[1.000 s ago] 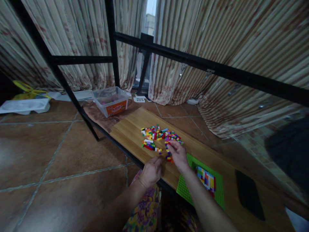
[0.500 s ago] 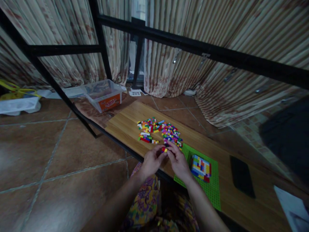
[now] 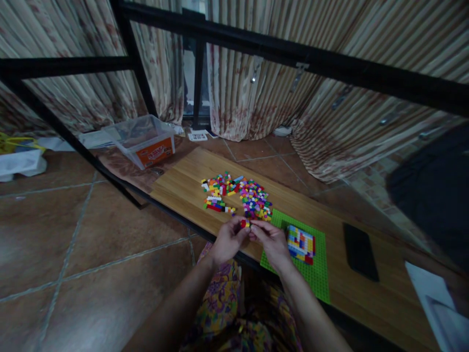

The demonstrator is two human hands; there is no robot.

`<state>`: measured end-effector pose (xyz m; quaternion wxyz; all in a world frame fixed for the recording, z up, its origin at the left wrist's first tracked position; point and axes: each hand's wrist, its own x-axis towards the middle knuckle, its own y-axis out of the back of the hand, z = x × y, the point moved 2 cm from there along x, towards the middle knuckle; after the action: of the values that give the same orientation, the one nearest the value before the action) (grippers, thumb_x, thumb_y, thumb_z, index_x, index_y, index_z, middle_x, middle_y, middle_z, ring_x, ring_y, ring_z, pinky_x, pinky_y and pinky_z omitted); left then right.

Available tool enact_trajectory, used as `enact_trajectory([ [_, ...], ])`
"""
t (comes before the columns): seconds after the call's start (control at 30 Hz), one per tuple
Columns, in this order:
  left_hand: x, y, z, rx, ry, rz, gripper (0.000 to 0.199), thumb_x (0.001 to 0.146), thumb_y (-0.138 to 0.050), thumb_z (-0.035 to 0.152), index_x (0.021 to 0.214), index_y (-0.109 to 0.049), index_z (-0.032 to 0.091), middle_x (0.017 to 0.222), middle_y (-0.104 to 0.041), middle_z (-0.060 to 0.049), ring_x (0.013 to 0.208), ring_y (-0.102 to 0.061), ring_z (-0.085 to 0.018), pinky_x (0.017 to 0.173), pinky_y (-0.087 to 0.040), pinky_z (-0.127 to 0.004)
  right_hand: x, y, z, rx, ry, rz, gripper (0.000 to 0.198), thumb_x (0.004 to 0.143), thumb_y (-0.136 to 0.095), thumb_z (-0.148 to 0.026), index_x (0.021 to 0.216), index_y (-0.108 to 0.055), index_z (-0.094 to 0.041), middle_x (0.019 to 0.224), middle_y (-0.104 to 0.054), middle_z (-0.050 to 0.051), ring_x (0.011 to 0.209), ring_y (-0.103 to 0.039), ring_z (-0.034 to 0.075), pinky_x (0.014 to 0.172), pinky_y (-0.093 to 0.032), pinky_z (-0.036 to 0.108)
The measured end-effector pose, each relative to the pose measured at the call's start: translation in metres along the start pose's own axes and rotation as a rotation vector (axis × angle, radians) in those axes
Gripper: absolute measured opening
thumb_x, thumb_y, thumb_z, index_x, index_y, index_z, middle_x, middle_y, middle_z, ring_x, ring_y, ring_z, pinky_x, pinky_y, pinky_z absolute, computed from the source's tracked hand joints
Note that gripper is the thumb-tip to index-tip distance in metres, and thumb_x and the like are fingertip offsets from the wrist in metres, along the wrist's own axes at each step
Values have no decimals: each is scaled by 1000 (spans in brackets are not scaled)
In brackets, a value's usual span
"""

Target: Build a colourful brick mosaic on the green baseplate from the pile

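Between my two hands are small red and yellow toy bricks [image 3: 245, 223], held over the near edge of the wooden board. My left hand [image 3: 227, 239] pinches the red part from the left. From the right, the closed fingertips of my right hand [image 3: 270, 240] meet the yellow part. Just beyond my hands lies a heap of loose colourful bricks [image 3: 255, 198], with a smaller group of bricks [image 3: 216, 204] to its left. By my right hand, a green baseplate [image 3: 319, 244] carries a low multicoloured brick build [image 3: 301, 244].
A clear plastic box [image 3: 141, 139] with an orange label stands at the far left end of the wooden board [image 3: 186, 171]. At the right lie a black flat object [image 3: 360, 252] and white paper [image 3: 432, 293]. A black metal frame [image 3: 256, 41] crosses before the curtains.
My right fingers have closed in against the bricks, where they were more spread before. The whole view has shifted slightly, so the scene sits further left and higher.
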<state>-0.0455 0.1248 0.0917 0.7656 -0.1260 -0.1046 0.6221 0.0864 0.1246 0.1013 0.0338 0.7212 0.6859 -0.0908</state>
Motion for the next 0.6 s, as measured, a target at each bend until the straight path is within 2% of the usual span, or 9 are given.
enact_trajectory([
  [0.23, 1, 2, -8, 8, 44, -60, 27, 81, -65, 40, 88, -57, 15, 79, -60, -1, 72, -57, -13, 72, -48, -27, -7, 2, 5, 124, -77, 13, 32, 63, -80, -40, 88, -75, -20, 78, -73, 3, 63, -64, 14, 62, -54, 30],
  [0.4, 3, 4, -7, 14, 61, -10, 30, 80, -66, 41, 91, -57, 15, 80, -61, -2, 73, -58, -14, 71, -49, -26, -3, 3, 6, 139, -74, 34, 35, 63, -80, -41, 90, -75, -19, 79, -72, 4, 65, -64, 15, 64, -54, 32],
  [0.5, 4, 5, -7, 35, 25, 51, 26, 82, -64, 37, 93, -58, 15, 77, -61, 0, 70, -58, -12, 69, -48, -25, 2, 10, 8, 14, -11, 99, 35, 65, -77, -41, 93, -74, -20, 77, -72, 3, 68, -64, 17, 67, -54, 34],
  [0.6, 6, 5, -9, 115, -13, 88, 21, 83, -62, 33, 94, -60, 15, 80, -62, 0, 73, -57, -12, 72, -47, -24, 4, 17, 11, -224, 111, 125, 32, 69, -72, -39, 96, -73, -21, 87, -73, 4, 79, -65, 19, 78, -52, 37],
])
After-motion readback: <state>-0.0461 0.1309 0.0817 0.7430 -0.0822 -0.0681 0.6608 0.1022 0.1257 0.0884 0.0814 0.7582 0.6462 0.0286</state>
